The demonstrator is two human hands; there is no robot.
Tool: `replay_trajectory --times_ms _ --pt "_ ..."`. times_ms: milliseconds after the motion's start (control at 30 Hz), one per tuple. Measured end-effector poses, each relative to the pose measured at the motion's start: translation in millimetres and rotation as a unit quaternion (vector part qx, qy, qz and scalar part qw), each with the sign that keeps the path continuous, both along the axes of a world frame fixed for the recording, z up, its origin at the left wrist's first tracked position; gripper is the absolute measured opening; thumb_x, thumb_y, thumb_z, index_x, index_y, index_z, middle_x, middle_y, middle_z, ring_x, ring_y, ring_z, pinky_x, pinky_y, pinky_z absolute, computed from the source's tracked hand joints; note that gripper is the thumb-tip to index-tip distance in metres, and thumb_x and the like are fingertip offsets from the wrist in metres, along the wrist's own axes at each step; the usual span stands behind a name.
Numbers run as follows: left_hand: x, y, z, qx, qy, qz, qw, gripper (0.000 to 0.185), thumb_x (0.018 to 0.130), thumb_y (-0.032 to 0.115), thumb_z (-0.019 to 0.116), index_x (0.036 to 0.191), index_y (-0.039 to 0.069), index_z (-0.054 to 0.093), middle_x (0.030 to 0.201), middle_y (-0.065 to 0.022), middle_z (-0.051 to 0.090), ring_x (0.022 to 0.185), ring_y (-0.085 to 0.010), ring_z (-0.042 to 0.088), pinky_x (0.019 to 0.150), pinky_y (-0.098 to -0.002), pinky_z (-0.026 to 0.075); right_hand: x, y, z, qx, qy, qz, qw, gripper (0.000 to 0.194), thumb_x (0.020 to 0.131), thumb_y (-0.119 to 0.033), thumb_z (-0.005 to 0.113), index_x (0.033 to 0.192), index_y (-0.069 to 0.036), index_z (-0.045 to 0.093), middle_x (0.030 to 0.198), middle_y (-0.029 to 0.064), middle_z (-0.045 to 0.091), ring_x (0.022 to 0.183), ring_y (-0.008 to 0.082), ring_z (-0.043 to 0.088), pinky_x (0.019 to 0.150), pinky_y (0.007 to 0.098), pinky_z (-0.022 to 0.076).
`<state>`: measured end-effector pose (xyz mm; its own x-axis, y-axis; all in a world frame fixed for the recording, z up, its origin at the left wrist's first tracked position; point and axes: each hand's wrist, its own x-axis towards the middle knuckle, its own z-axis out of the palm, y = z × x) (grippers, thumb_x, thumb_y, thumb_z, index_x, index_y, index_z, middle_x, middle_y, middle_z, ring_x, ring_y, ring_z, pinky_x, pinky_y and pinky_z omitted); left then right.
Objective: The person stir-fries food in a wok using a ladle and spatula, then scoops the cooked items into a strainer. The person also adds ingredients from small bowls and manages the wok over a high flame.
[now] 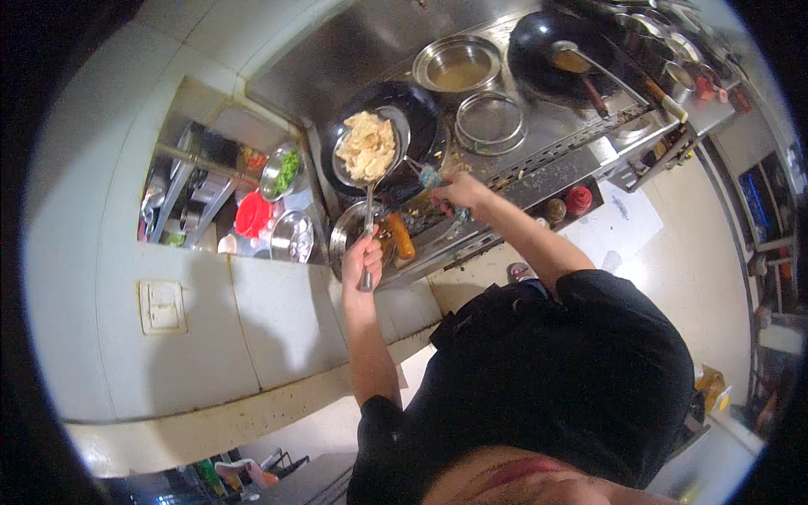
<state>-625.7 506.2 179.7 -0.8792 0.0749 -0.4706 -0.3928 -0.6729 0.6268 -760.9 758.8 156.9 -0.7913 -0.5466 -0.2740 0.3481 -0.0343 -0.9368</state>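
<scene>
My left hand (363,260) grips the metal handle of a strainer or ladle (370,196), held over a black wok (424,120). Its bowl is heaped with pale, battered-looking food pieces (367,146). Behind the food shows a second grey metal rim (404,131); a thin handle runs from it towards the right. At the wok's near right side, my right hand (466,190) is closed around a blue and red patterned cloth (432,177). The cloth and fingers hide what lies beneath them. An orange-brown handle (400,236) rests by a steel bowl (344,235) near my left hand.
A steel pot of liquid (456,71), a round wire strainer (490,121) and another wok (555,60) with a ladle (571,52) occupy the range. Left, a wall opening holds chopped greens (288,169), a red container (254,214) and a steel bowl (292,236).
</scene>
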Motion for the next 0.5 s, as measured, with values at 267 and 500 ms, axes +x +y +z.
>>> replay_trajectory --times_ms 267,500 --pt "4 6 12 -0.103 -0.042 -0.009 0.994 0.024 0.096 0.022 0.045 0.116 0.011 0.052 0.063 0.0059 0.04 0.041 -0.0008 0.033 0.031 -0.0161 0.028 19 9 -5 -0.012 0.0 -0.021 1.0 0.014 0.085 -0.011 0.059 0.09 0.001 0.058 0.075 0.0064 0.061 0.053 0.0114 0.053 0.046 0.0282 0.042" --pt "4 10 13 -0.116 -0.038 0.002 0.993 0.019 0.096 0.021 0.048 0.11 0.012 0.057 0.061 0.0066 0.039 0.041 -0.0007 0.034 0.031 -0.0169 0.028 17 6 -13 -0.056 -0.027 -0.04 0.997 0.016 0.087 -0.012 0.058 0.094 0.002 0.058 0.078 0.0065 0.06 0.054 0.012 0.053 0.044 0.0276 0.0432"
